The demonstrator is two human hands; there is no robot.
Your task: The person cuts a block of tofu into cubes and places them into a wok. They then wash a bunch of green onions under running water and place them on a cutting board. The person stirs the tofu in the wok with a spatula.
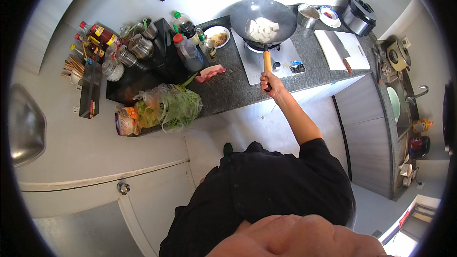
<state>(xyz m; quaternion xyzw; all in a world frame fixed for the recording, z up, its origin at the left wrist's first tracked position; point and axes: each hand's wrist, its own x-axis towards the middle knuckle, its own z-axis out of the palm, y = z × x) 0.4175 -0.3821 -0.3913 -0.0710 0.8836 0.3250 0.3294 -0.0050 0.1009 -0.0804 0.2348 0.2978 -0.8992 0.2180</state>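
My right hand point(271, 85) grips the wooden handle point(267, 60) of a dark wok point(240, 19). The wok sits over a burner of the gas stove point(246, 67), its loop handle at the far side. White cubes that look like tofu point(263, 30) lie in the middle of the wok, with a haze of steam above them. A control knob point(276, 66) is just to the right of the wok's handle. My left hand is out of view.
On the right, a cleaver point(337, 44) lies on a white cutting board point(323, 53); behind stand a metal pot point(308, 19) and an electric pressure cooker point(360, 16). To the left are raw meat point(210, 73), a bowl of chopped food point(217, 36), several bottles point(188, 53) and bagged greens point(180, 107).
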